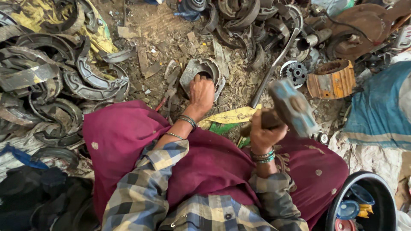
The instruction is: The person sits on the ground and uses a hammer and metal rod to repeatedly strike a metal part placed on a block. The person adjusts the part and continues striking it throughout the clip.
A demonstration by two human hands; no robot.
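A curved grey metal part (204,72) lies on the debris-strewn ground just beyond the person's knees, near the middle of the scene. The left hand (201,93) rests on its near edge, fingers closed over the rim, pinning it down. The right hand (262,131) is clenched around the wooden handle of a hammer (293,107), whose blue-grey head is raised to the right of the part. A long metal bar (274,68) lies just right of the part. Curved brake shoes (64,77) are heaped to the left. A rusty orange drum (332,80) sits far right, a black bucket (376,188) near right.
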